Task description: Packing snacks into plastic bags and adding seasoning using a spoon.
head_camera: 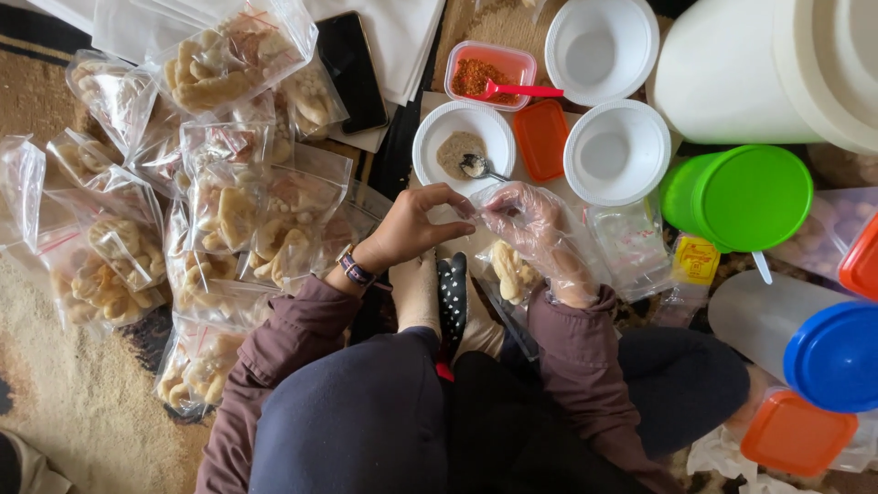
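My left hand (pixel 413 227) and my right hand (pixel 530 229), which wears a clear plastic glove, both pinch the top edge of a small clear plastic bag (pixel 508 274) that holds pale, curled crackers. The bag hangs between my hands, just above my knees. Right behind my hands stands a white bowl (pixel 437 135) with brown powder and a metal spoon (pixel 479 166) in it.
Several filled clear bags of crackers (pixel 219 210) lie piled at the left on the carpet. A black phone (pixel 352 69) lies behind them. A tub of red powder (pixel 480 78), two empty white bowls (pixel 615 151), a green-lidded jar (pixel 745 197), a large white container (pixel 768 64) and blue- and orange-lidded tubs stand at the right.
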